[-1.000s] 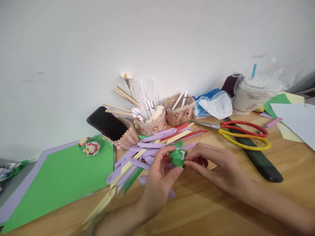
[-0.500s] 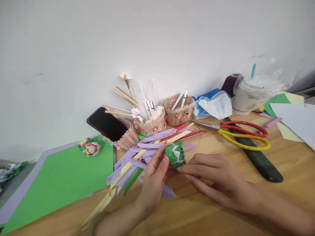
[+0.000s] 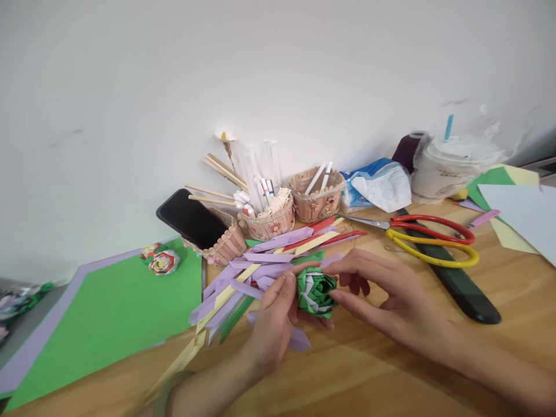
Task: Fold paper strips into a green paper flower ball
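A green and white folded paper flower [image 3: 313, 294] is held above the table, its layered, hollow centre turned toward my right side. My left hand [image 3: 275, 321] grips it from the left, thumb on the near side and fingers behind and beneath. My right hand [image 3: 382, 295] is at its right edge, thumb and forefinger apart, the fingertips at or very near the petals; I cannot tell whether they press on it. Behind and left of the flower lies a pile of folded paper strips [image 3: 260, 267] in purple, yellow, red and green.
Scissors [image 3: 430, 237] with red and yellow handles lie across a dark flat bar [image 3: 463, 289] on the right. Small baskets [image 3: 319, 200] line the wall, near a phone [image 3: 191, 219], a tissue pack [image 3: 376, 184] and a lidded cup [image 3: 447, 171]. Green paper [image 3: 113, 324] bears small paper flowers [image 3: 164, 262].
The paper flower has turned so its hollow centre shows, and moved slightly right and down. My right hand has risen, its thumb and forefinger spreading apart at the flower's edge.
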The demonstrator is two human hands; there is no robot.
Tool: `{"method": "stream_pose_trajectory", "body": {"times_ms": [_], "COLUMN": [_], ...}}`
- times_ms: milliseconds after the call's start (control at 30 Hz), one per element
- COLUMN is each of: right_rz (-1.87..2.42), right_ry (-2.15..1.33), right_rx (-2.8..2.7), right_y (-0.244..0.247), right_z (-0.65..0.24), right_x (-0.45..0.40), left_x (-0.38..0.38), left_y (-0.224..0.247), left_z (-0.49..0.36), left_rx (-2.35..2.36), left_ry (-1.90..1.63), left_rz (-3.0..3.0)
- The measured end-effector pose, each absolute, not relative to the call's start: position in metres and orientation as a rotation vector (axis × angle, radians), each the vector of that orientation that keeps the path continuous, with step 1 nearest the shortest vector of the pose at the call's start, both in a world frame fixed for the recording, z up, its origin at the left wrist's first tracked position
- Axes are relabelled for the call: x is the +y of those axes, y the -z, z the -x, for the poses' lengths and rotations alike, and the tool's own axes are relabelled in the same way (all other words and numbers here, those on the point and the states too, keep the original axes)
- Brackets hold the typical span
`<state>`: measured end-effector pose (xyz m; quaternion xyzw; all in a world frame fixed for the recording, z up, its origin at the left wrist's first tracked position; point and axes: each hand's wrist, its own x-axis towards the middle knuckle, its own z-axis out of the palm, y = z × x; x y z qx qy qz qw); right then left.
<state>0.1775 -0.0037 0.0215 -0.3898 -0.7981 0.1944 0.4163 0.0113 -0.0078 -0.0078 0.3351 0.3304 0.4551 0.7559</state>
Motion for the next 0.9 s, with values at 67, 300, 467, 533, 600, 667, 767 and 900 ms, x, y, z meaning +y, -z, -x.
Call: {"method": "stream_pose_trajectory", "body": {"times_ms": [67, 300, 467, 533, 600, 667, 767, 900], "right_rz": [0.98, 0.937, 0.916, 0.897, 0.896, 0.909, 0.937, 1.016], "right_ry": [-0.497, -0.478, -0.467, -0.485, -0.499, -0.504, -0.488, -0.498], "right_rx": [-2.01, -2.027, -1.972, -1.974, -1.969, -1.962, -1.954, -1.941], "right_y": [-0.021, -0.022, -0.026, -0.027, -0.028, -0.028, -0.027, -0.026], "right_z": [-0.178, -0.181, -0.18, -0.18, -0.179, -0.179, -0.179, -0.178], "right_x": [-0.004, -0.003, -0.005, -0.007, -0.007, -0.007, -0.006, -0.005], "left_x": [-0.007, -0.006, -0.007, -0.007, -0.007, -0.007, -0.007, -0.007], "left_y": [0.008, 0.009, 0.011, 0.012, 0.013, 0.014, 0.016, 0.018], "left_z": [-0.011, -0.009, -0.008, -0.008, -0.007, -0.006, -0.006, -0.005], "left_rx": [0.715, 0.769, 0.824, 0.82, 0.797, 0.787, 0.807, 0.832], "left_ry": [-0.983, -0.998, -1.051, -1.048, -1.055, -1.082, -1.126, -1.163], "left_rz": [-0.74, -0.78, -0.889, -0.933, -0.969, -0.987, -0.965, -0.952]}}
